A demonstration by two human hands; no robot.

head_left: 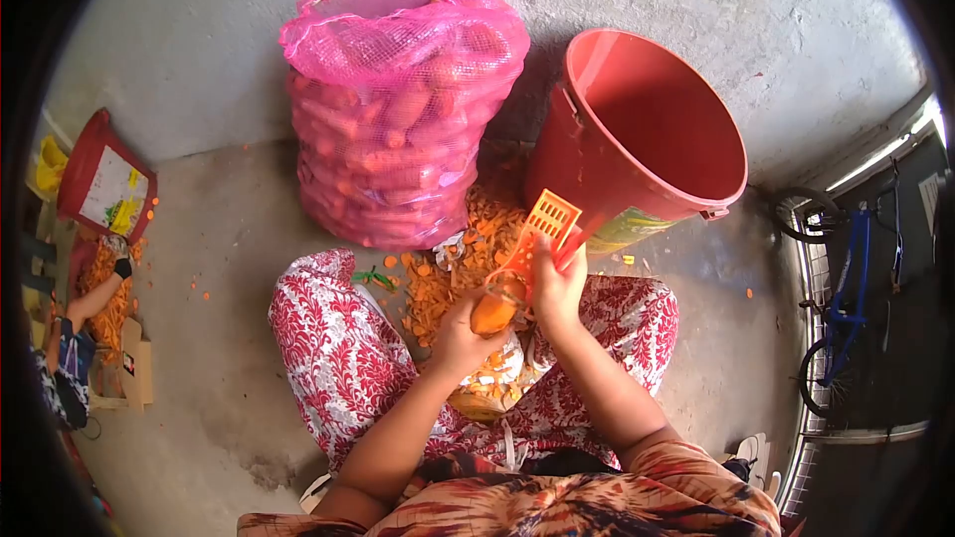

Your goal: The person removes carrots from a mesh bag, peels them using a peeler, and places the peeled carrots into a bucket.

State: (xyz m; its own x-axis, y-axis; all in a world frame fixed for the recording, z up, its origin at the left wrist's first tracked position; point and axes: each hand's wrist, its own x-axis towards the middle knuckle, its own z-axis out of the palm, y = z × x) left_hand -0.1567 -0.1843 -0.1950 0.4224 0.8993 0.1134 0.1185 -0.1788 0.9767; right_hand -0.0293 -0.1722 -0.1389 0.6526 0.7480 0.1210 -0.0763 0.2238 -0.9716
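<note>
My left hand (pixel 465 340) is wrapped round an orange carrot (pixel 492 314), low in the middle of the view. Just right of it, my right hand (pixel 557 283) grips an orange slotted plastic tool (pixel 545 224), whose flat slotted end points up. The tool's lower end is close to the carrot's top; whether they touch is unclear. Orange peelings (pixel 453 290) lie heaped on the floor beyond my hands, with more below them between my legs.
A pink mesh sack (pixel 388 139) full of carrots stands by the wall. Right of it is a large red bucket (pixel 637 119). At far left, another person's gloved hand (pixel 123 268) is near peelings and a red tub (pixel 104 179). A blue bicycle (pixel 846 283) stands at far right.
</note>
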